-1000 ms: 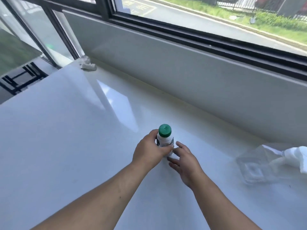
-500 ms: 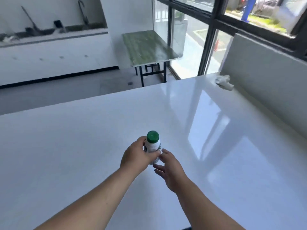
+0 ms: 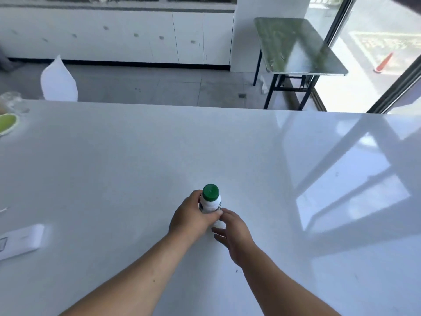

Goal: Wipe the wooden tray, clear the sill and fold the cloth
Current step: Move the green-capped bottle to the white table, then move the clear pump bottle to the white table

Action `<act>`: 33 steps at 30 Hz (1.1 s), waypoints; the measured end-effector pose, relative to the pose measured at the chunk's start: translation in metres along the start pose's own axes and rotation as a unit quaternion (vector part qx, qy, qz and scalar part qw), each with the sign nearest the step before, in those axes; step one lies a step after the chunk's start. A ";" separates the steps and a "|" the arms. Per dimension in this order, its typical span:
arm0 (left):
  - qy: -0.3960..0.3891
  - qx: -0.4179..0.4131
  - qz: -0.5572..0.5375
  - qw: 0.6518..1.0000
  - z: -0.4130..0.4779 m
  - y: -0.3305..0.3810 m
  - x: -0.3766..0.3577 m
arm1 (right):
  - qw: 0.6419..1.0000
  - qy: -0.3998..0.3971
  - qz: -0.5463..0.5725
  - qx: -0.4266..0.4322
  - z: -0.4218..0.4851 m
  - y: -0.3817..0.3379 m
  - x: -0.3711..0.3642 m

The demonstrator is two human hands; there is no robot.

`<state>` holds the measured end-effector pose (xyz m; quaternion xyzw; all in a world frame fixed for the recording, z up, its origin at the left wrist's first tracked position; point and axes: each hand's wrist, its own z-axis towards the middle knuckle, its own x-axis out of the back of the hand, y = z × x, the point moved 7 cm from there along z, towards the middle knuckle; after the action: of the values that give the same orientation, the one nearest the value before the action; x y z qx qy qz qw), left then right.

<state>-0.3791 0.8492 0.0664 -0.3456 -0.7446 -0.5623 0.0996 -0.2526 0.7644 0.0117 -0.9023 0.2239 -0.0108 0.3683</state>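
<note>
Since a second ago the view has swung from the window wall round to the room, and the bottle (image 3: 210, 201) has travelled with the hands: it was close under the window and now sits out over the open middle of the white bench (image 3: 127, 160). The clear container seen beside it earlier is out of sight.

The left hand (image 3: 191, 216) is closed round the bottle's white body, fingers wrapped across the front below the green cap, keeping it upright. The right hand (image 3: 232, 231) lies just beside the base with its fingers loosely spread and touching or almost touching the lower part; whether it actually grips cannot be told, since the left hand covers the contact. It looks like a steadying hand, there to stop a tall, narrow bottle tipping. Whether the base rests on the bench is hidden too.

This seems to be the clearing step, the bottle being carried off the sill to a spot with free room around it. No wooden tray and no cloth show here. At the far left edge sit a green-lidded cup (image 3: 6, 123) and a flat white box (image 3: 21, 240), both well apart from the hands. A green table (image 3: 296, 44) stands on the floor beyond the bench.
</note>
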 end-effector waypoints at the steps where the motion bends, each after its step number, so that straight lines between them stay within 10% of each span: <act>1: -0.024 0.006 -0.003 1.000 0.000 -0.004 -0.001 | 1.000 0.003 -0.010 -0.004 -0.001 0.003 -0.001; 8: -0.038 -0.106 0.045 0.993 -0.016 0.087 0.044 | 0.970 0.115 -0.165 0.140 -0.068 -0.076 0.078; 16: -0.141 -0.315 0.261 0.902 -0.091 0.280 -0.136 | 0.799 0.410 -0.393 0.199 -0.264 -0.103 0.320; 25: -0.365 -0.490 0.287 0.738 -0.378 0.371 -0.438 | 0.729 0.640 -0.241 -0.026 -0.570 0.186 0.547; 33: -0.442 -0.557 0.322 0.625 -0.647 0.356 -0.657 | 0.714 0.683 -0.082 -0.131 -0.721 0.415 0.664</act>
<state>0.1750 0.0444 0.2121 -0.7597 -0.0848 -0.5814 -0.2788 0.0473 -0.2452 0.1625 -0.7031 0.3387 -0.6252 -0.0091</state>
